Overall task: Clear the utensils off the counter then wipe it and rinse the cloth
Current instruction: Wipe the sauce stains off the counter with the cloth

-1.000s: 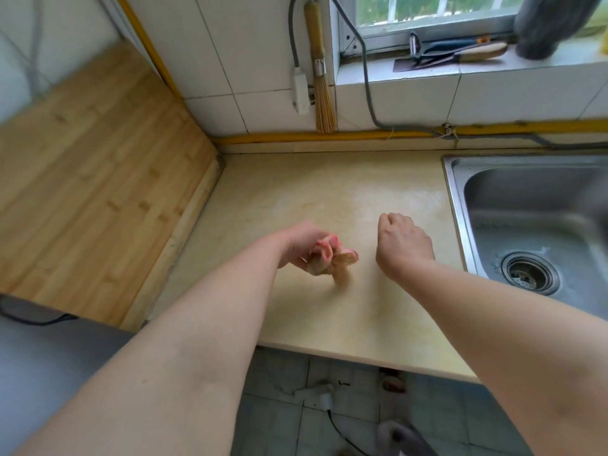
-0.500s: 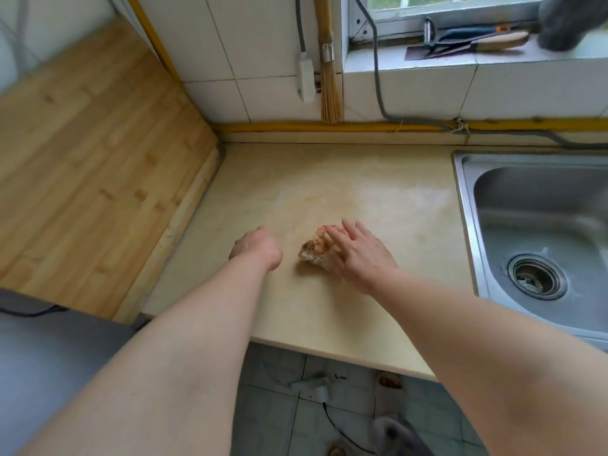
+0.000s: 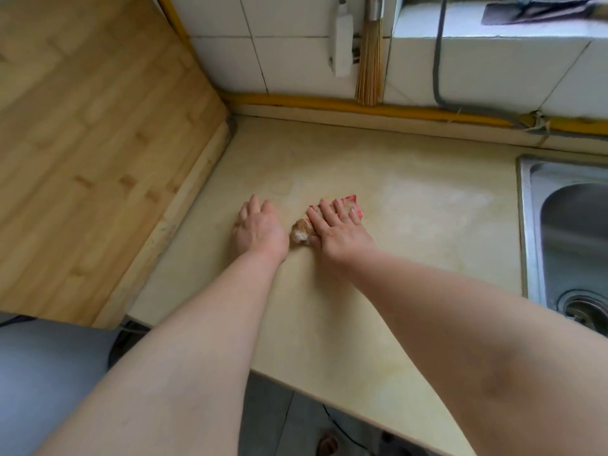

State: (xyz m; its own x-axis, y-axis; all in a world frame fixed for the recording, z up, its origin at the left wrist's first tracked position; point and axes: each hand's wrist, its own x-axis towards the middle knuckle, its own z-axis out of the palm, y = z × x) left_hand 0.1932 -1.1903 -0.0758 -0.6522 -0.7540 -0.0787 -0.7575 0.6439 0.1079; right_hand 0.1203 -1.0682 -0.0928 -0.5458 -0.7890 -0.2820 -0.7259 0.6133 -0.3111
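Pink-and-tan cloth (image 3: 301,232) is lying crumpled on the beige surface (image 3: 411,225), well left of the sink (image 3: 525,225), with the right grip (image 3: 339,233) pressing it under straight, released fingers (image 3: 327,212) while the left grip (image 3: 258,230) is resting flat, released, just beside it.

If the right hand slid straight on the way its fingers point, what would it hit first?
Probably nothing on the counter: the right hand, flat on the cloth, has bare surface ahead until the yellow pipe at the wall, though depth is uncertain.

Bare counter (image 3: 411,205) up to sink (image 3: 526,205)
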